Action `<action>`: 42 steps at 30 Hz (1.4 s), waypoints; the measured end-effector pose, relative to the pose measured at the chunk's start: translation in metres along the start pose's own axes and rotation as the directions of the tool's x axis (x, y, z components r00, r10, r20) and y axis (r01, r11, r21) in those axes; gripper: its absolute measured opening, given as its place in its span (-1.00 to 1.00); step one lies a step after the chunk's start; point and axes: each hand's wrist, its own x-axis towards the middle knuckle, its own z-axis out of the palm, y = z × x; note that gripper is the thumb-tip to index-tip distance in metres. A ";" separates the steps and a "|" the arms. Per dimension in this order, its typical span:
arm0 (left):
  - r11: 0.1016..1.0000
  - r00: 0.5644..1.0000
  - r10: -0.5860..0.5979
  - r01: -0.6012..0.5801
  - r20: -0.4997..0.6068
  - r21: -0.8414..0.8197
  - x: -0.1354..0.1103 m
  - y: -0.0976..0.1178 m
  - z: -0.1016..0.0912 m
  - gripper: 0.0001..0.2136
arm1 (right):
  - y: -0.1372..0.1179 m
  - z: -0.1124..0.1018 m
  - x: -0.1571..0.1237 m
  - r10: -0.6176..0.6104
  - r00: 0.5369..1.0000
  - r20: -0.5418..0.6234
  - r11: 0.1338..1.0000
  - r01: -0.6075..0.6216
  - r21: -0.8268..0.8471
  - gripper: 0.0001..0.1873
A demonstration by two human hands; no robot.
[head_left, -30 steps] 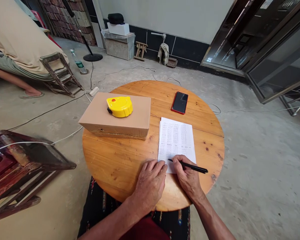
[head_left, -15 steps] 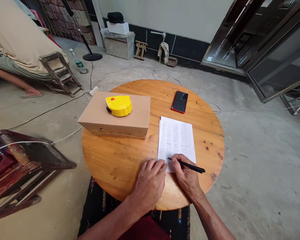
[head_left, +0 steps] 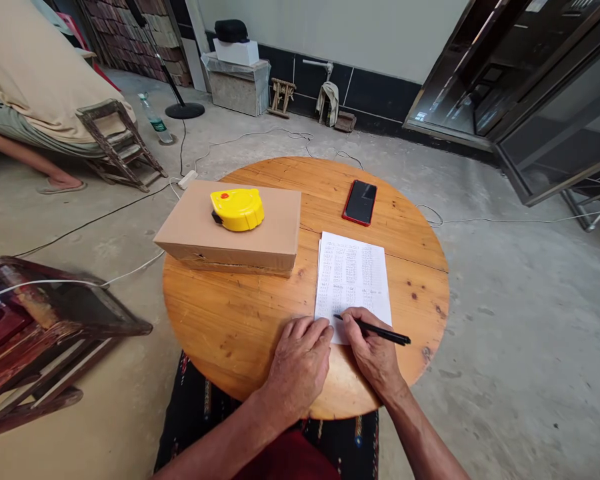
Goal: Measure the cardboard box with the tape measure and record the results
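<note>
My right hand (head_left: 373, 347) grips a black pen (head_left: 383, 332), its tip on the lower part of a white paper sheet (head_left: 353, 273). Columns of small handwriting cover much of that paper; I cannot read them. Flat on the round wooden table (head_left: 240, 327), my left hand (head_left: 303, 353) lies with fingers stretched, their tips at the sheet's lower left edge. Left of the paper is a closed cardboard box (head_left: 275, 220) with a yellow tape measure (head_left: 239, 209) on top. A black phone with a red edge (head_left: 360, 202) rests beyond the sheet.
A worn wooden chair (head_left: 40, 333) stands close at the left. Farther back are a person (head_left: 40, 80) by a small wooden chair (head_left: 123, 143), a plastic bottle (head_left: 156, 121) and a black stand base (head_left: 185, 110). Cables (head_left: 135, 270) cross the floor. An open door (head_left: 565, 127) is at right.
The view has shifted very slightly. Both hands, the pen and the paper keep practically the same places.
</note>
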 end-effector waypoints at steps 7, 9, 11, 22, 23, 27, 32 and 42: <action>1.000 1.000 -0.004 0.004 0.006 0.003 0.000 -0.001 -0.001 -0.72 | -0.002 -0.002 -0.001 -0.017 1.000 -0.014 0.999 0.017 -0.030 -0.76; 1.000 1.000 -0.008 0.008 0.027 0.009 0.001 0.000 -0.001 -0.72 | -0.001 -0.002 -0.002 0.000 0.999 -0.037 1.000 -0.001 -0.006 -0.76; 1.000 0.999 -0.015 0.014 0.050 0.026 0.002 0.001 -0.002 -0.71 | 0.000 -0.002 -0.003 0.015 0.998 -0.060 1.000 -0.013 0.019 -0.76; 0.998 0.997 -0.027 0.023 0.066 0.059 0.003 0.002 0.000 -0.69 | 0.002 -0.001 -0.004 0.050 0.997 -0.055 0.998 -0.048 0.047 -0.77; 0.998 0.997 -0.026 0.022 0.066 0.059 0.003 0.002 0.000 -0.69 | 0.002 -0.001 -0.004 0.051 0.997 -0.053 0.998 -0.049 0.047 -0.77; 0.998 0.998 -0.023 0.019 0.063 0.055 0.003 0.001 0.000 -0.69 | 0.002 -0.001 -0.004 0.052 0.997 -0.050 0.997 -0.050 0.051 -0.77; 0.998 0.997 -0.031 0.027 0.074 0.049 0.003 0.002 0.000 -0.69 | 0.004 0.000 -0.004 0.050 0.998 -0.043 0.997 -0.047 0.061 -0.78; 0.998 0.996 -0.039 0.035 0.081 0.051 0.002 0.002 0.000 -0.69 | 0.002 0.001 -0.003 0.016 0.999 -0.037 1.000 -0.016 0.018 -0.78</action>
